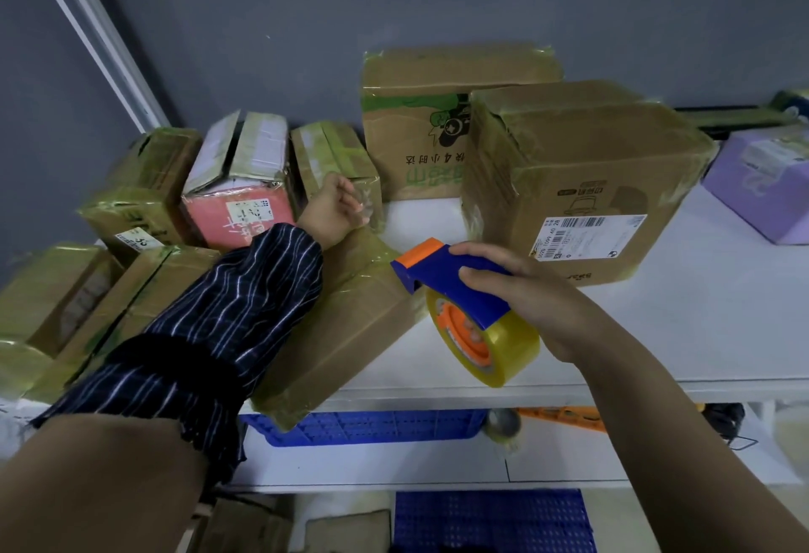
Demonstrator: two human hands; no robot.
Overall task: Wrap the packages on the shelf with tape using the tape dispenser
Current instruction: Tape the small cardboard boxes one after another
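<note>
My right hand (521, 289) grips a blue and orange tape dispenser (442, 272) carrying a yellowish tape roll (503, 346), held just right of a taped brown package (350, 324) that lies tilted at the white shelf's (700, 333) front edge. My left hand (332, 211) reaches over that package to its far end, fingers curled on the package's upper edge; the fingertips are blurred. A striped sleeve covers my left forearm.
Several taped cardboard boxes crowd the shelf: a large one (582, 184) right of the dispenser, a tall one (420, 123) behind it, a pink one (238, 184) and others at the left. A purple box (761, 184) sits far right. Blue crates (372, 425) lie on the shelf below.
</note>
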